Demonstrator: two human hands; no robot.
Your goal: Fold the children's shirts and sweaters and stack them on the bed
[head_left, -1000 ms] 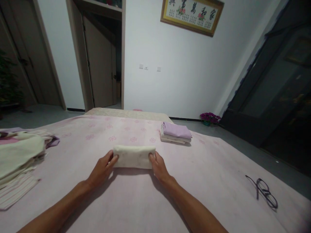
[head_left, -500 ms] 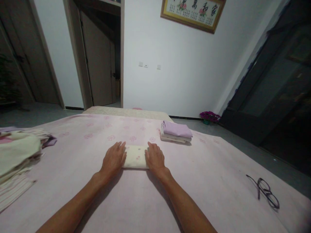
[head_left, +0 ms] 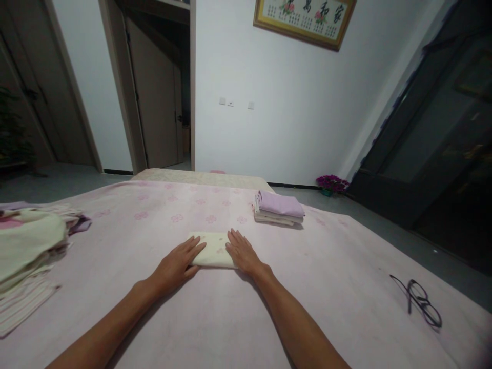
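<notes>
Toward the middle of a pink flower-print bedspread [head_left: 326, 256], a folded cream cloth [head_left: 212, 251], lying flat. Over its two ends, the left hand [head_left: 175, 265] and right hand [head_left: 242, 251], palms down, fingers [head_left: 198, 246] spread and resting on top, with no pinch or grip. Wide stretches of bedspread on either side. Well off to the right, a folded lilac stack [head_left: 279, 209] near the far edge and eyeglasses [head_left: 421, 306] near the side edge (temples open). At far left, a heap of folded cloths [head_left: 26, 241], cut off by the frame.
</notes>
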